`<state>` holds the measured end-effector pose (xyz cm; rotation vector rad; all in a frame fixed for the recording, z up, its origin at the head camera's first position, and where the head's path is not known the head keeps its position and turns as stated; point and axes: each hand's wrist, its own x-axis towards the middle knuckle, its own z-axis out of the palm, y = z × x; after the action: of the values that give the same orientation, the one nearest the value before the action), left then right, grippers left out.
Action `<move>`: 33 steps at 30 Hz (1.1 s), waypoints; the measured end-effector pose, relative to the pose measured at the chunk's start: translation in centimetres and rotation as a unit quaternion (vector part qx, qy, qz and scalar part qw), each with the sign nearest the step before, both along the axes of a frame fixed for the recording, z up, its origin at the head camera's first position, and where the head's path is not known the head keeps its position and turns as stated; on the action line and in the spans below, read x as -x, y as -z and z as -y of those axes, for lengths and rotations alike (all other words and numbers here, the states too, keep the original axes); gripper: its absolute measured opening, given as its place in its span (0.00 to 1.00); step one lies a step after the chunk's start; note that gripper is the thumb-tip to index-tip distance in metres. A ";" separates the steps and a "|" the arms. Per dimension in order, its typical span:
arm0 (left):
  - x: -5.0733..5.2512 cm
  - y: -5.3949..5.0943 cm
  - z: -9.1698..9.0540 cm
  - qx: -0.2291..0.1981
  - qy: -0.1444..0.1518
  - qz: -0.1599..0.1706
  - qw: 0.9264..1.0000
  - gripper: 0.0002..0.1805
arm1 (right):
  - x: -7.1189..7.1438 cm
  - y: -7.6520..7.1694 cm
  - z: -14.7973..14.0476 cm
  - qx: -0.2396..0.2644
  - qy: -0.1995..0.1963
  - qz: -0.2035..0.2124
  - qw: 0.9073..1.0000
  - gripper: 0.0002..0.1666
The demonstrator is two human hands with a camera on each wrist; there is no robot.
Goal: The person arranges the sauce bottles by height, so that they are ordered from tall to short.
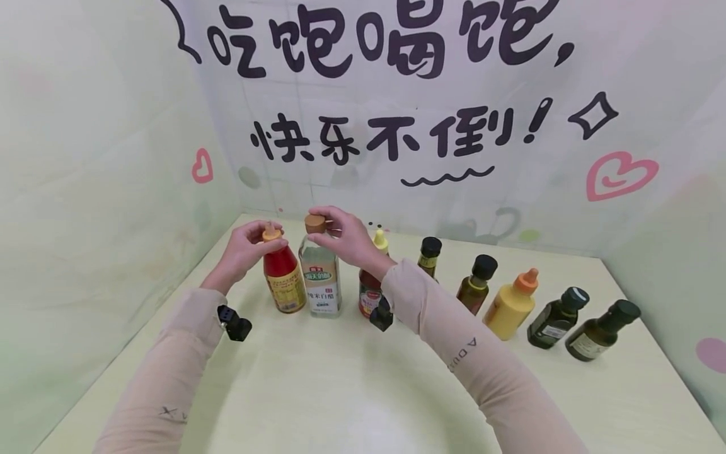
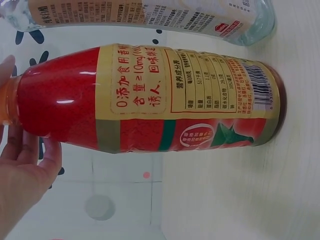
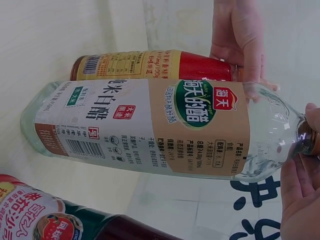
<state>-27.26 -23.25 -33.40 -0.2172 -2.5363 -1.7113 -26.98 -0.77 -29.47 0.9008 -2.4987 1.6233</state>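
Observation:
In the head view, my left hand (image 1: 245, 246) grips the neck of a red sauce bottle (image 1: 283, 277) just below its orange cap (image 1: 271, 232). Close on its right stands a clear glass white vinegar bottle (image 1: 321, 268). My right hand (image 1: 350, 239) holds that one at its brown cap (image 1: 314, 222), thumb in front and fingers behind. Both bottles look upright on the table. The left wrist view has the red bottle's yellow label facing the camera, with part of the left hand (image 2: 27, 175) at the neck. Fingers of the right hand (image 3: 302, 197) touch the vinegar bottle's neck area.
Right of the vinegar, a dark red sauce bottle (image 1: 370, 295) with a yellow tip stands partly behind my right arm. Farther right are black-capped bottles, including a dark square one (image 1: 553, 325), and a yellow squeeze bottle (image 1: 509, 312). A lettered wall cloth (image 1: 374, 189) backs the pale table (image 1: 317, 391).

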 end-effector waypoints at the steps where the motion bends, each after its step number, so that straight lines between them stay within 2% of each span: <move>1: 0.0 0.0 0.0 0.000 -0.001 0.000 1.000 0.25 | 0.0 0.0 0.0 -0.001 0.001 0.001 1.000 0.27; 10: 0.1 0.4 0.1 -0.014 0.000 -0.006 1.000 0.26 | -0.2 -0.1 0.1 -0.005 0.006 0.005 1.000 0.27; 20: 0.2 0.4 0.1 -0.009 0.004 -0.002 1.000 0.24 | -0.2 -0.3 0.1 -0.002 0.009 0.020 1.000 0.27; 26: 0.2 0.3 0.0 -0.007 0.007 0.001 1.000 0.26 | -0.4 -1.3 0.0 -0.025 0.011 0.032 0.999 0.26; 33: 0.1 0.2 0.1 -0.006 0.006 -0.002 1.000 0.24 | -0.5 -2.4 0.2 -0.077 0.015 0.014 0.997 0.25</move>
<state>-27.39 -23.32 -33.63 -0.2360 -2.5271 -1.7275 -26.51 -0.96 -27.07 0.8536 -2.6744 1.4612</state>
